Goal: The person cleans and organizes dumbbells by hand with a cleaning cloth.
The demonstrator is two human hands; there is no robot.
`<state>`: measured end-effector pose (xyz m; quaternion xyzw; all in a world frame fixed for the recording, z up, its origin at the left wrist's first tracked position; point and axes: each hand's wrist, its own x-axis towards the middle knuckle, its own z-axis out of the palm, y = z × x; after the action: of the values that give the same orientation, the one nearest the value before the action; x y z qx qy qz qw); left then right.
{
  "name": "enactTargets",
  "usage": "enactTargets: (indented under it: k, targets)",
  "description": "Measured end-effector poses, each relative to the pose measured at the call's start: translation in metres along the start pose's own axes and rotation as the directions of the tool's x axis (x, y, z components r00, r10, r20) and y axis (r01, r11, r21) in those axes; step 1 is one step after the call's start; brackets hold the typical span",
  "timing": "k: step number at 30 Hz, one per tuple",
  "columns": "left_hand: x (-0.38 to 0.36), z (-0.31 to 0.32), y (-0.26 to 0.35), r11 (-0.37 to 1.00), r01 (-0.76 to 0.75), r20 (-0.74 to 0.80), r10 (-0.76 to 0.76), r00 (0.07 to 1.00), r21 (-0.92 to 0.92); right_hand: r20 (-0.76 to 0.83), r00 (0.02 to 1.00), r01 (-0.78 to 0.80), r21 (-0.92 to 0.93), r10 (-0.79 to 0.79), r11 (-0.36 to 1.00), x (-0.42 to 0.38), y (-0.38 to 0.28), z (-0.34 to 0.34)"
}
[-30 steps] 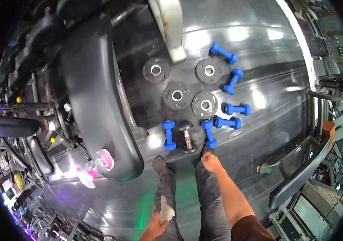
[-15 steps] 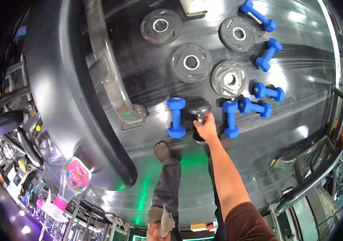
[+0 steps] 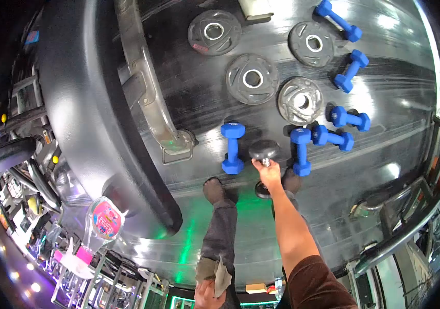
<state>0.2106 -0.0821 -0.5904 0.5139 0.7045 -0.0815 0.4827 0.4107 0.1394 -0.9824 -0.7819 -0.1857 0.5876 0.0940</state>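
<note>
- A person's right hand (image 3: pixel 269 175) grips a black dumbbell (image 3: pixel 264 149) just below the middle of the frame, its fingers closed around the metal handle beneath the upper head; whether the weight touches the floor (image 3: pixel 328 206) cannot be told.
- The left hand (image 3: pixel 209 295), at the bottom of the frame, clutches a crumpled grey cloth (image 3: pixel 215 273), its fingers bunched shut on the fabric, in front of a dark trouser leg (image 3: pixel 219 232).
- A lone blue dumbbell (image 3: pixel 233 148) lies to the left of the black one, apart from it.
- Five more, the blue weights (image 3: pixel 301 152), run from just right of the black dumbbell up to the upper right.
- Four round plates (image 3: pixel 252 79) lie flat on the dark, glossy floor across the upper centre.
- A padded black bench (image 3: pixel 91 103) slants down the left side, its metal leg (image 3: pixel 153 103) alongside.
- A clear spray bottle (image 3: pixel 105 220) with a pink label shows at lower left, near the bench's lower end.
- The person's feet (image 3: pixel 213 190) appear below the weights, one partly hidden by the right forearm.
</note>
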Motion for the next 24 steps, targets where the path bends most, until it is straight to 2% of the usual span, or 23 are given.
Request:
enactTargets:
  k: [1,3,5,7,9,10,13,14,16,17,19,21,23,24]
  targets:
    - [0.002,0.001,-0.002,0.999,-0.043,-0.05,0.042,0.998,-0.017,-0.001,0.994,0.105,0.024,-0.105,0.994,-0.012,0.01,-0.009]
    - [0.008,-0.002,0.006,0.995,-0.094,-0.104,0.089,0.991,-0.043,-0.019,0.966,0.258,-0.043,-0.259,0.965,-0.047,0.005,-0.028]
    - [0.016,-0.009,0.023,0.991,-0.114,-0.111,0.106,0.988,-0.07,0.048,0.989,0.148,-0.156,-0.142,0.977,-0.087,-0.009,-0.055]
    - [0.01,-0.002,0.027,0.99,-0.094,-0.097,0.084,0.992,-0.104,0.061,0.958,0.283,-0.048,-0.28,0.958,-0.134,-0.03,-0.08]
    - [0.008,-0.002,0.041,0.99,-0.097,-0.103,0.086,0.991,-0.106,0.113,0.939,0.336,-0.093,-0.325,0.937,-0.182,-0.058,-0.112]
    - [0.002,-0.009,0.055,0.986,-0.046,-0.121,0.026,0.992,-0.161,0.15,0.813,0.577,-0.081,-0.563,0.812,-0.201,-0.073,-0.124]
    - [-0.012,-0.043,0.106,0.948,0.213,-0.191,-0.26,0.946,-0.235,0.293,0.669,0.731,-0.423,-0.683,0.535,-0.288,-0.128,-0.186]
    - [-0.017,-0.071,0.133,0.728,0.3,-0.062,-0.425,0.903,-0.617,0.198,0.627,0.772,-0.288,-0.753,0.567,-0.318,-0.137,-0.204]
    - [-0.016,-0.089,0.149,0.644,-0.005,-0.314,-0.366,0.876,-0.765,0.255,0.589,0.792,-0.369,-0.767,0.486,-0.373,-0.174,-0.249]
    - [-0.034,-0.093,0.154,0.582,-0.14,-0.41,-0.363,0.836,-0.801,0.257,0.605,0.795,-0.236,-0.753,0.559,-0.4,-0.18,-0.269]
    - [-0.061,-0.164,0.21,0.51,-0.331,-0.512,-0.266,0.817,-0.794,0.259,0.627,0.756,0.028,-0.735,0.655,-0.466,-0.215,-0.311]
    - [-0.1,-0.233,0.275,0.329,-0.497,-0.564,-0.148,0.813,-0.803,0.252,0.544,0.814,0.071,-0.8,0.576,-0.524,-0.255,-0.341]
    - [-0.15,-0.28,0.333,0.111,-0.61,-0.616,-0.025,0.787,-0.784,0.249,0.386,0.922,-0.114,-0.888,0.369,-0.573,-0.273,-0.369]
    - [-0.173,-0.291,0.351,0.263,-0.652,-0.655,0.089,0.75,-0.711,0.286,0.367,0.927,-0.186,-0.885,0.325,-0.593,-0.277,-0.378]
